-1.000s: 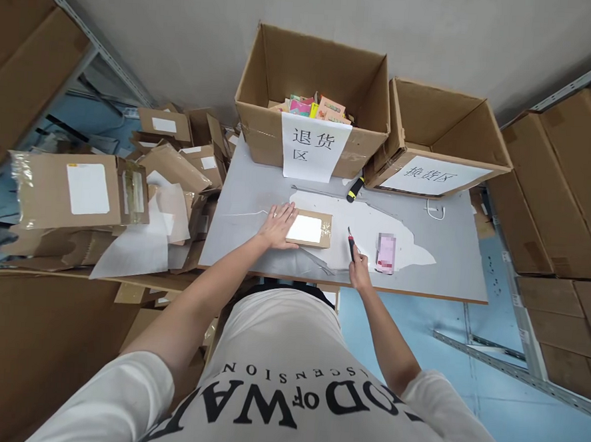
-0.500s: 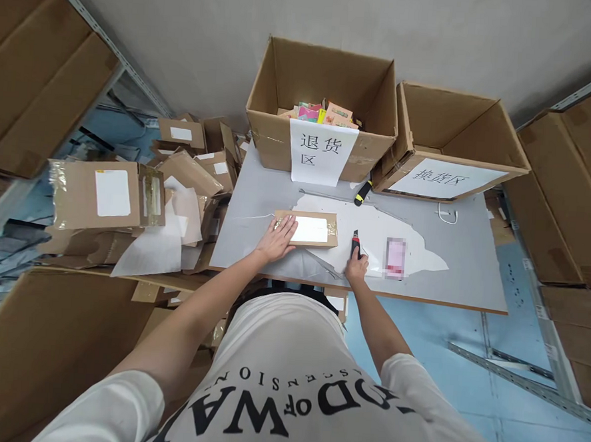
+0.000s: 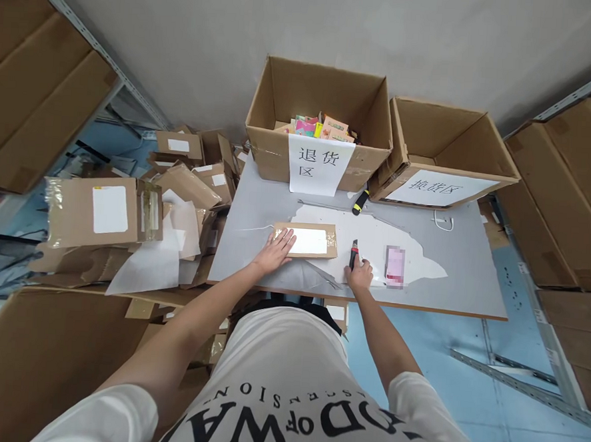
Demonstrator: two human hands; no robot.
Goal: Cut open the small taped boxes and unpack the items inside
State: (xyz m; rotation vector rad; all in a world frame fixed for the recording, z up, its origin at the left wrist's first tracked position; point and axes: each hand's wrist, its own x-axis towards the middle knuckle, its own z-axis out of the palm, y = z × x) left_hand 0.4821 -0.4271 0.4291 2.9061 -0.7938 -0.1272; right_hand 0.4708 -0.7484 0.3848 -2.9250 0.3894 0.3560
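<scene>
The grey table (image 3: 466, 255) is overlooked now, with the labelled parcel (image 3: 310, 242) taken as the dial's centre. At twelve o'clock, a large open carton (image 3: 269, 154) is fronted by a paper sign; at two, a second carton (image 3: 447, 145) is set beside it. A white sheet (image 3: 404, 238) is spread towards three. The parcel itself is laid on the table, its nine-o'clock end pressed by the left hand (image 3: 275, 250), palm down, fingers extended. At three, the right hand (image 3: 359, 275) is wrapped around a red-and-black cutter (image 3: 354, 252), the blade pointed to twelve. Farther along three, a pinkish, blurred item (image 3: 395, 266) is seen.
</scene>
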